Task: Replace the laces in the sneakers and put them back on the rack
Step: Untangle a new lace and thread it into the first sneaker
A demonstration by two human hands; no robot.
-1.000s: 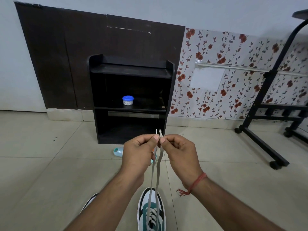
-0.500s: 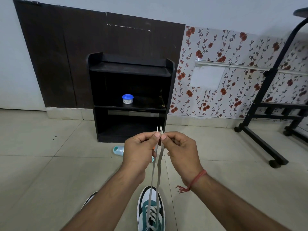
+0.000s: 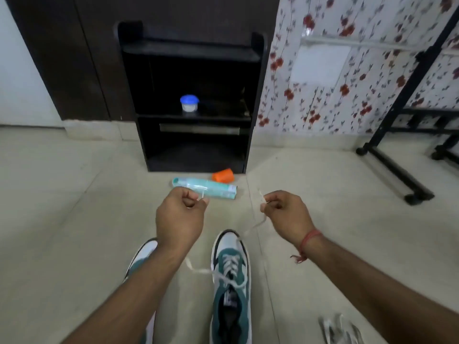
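A green and white sneaker [image 3: 231,289] stands on the tiled floor between my forearms, its white lace [image 3: 229,265] threaded up the front. My left hand [image 3: 180,217] pinches one lace end, and my right hand [image 3: 285,214] pinches the other end. The two ends are pulled apart, each running slack down to the shoe. A second sneaker [image 3: 142,256] of the same kind lies partly hidden under my left forearm. The black shoe rack [image 3: 191,53] stands against the wall ahead.
A blue-lidded jar [image 3: 189,103] sits on the rack's middle shelf. A pale teal tube [image 3: 206,188] and an orange cap [image 3: 223,175] lie on the floor before the rack. A loose bundle of laces [image 3: 340,328] lies at lower right. A black wheeled stand [image 3: 397,167] is at right.
My hands have dropped and moved apart, spreading the two lace ends that they held together upright. The view has tilted down, showing more of both sneakers.
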